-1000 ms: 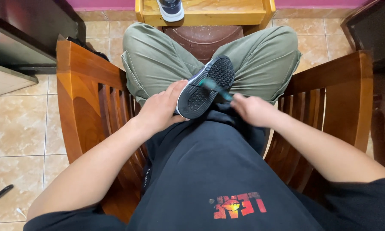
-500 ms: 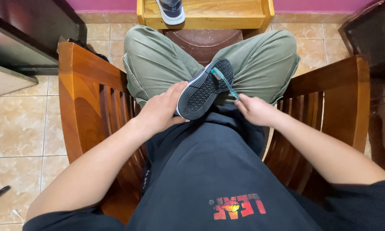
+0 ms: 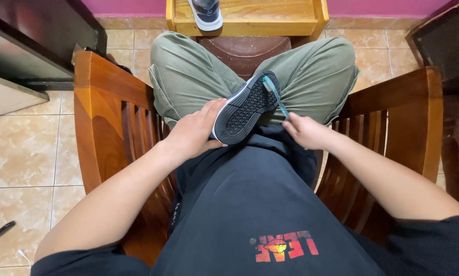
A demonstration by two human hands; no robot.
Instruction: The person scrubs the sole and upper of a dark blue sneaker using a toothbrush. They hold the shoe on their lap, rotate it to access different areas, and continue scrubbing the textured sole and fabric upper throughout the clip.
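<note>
Head view: left hand (image 3: 195,134) grips sneaker (image 3: 246,107) sole-up at frame centre; right hand (image 3: 305,132) pinches toothbrush (image 3: 275,94), bristles on the toe tread. Scrubbing apparently midway; second sneaker (image 3: 207,12), upper centre, untouched.

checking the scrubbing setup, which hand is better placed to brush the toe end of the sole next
Right. The right hand holds the toothbrush, bristles at the toe of the shoe. The left hand grips the heel end, steadying it.

packages: 0 | labels: 0 | screens: 0 | signs: 0 | only marking: red-and-orange print (image 3: 286,246) on black shirt (image 3: 250,204)
</note>
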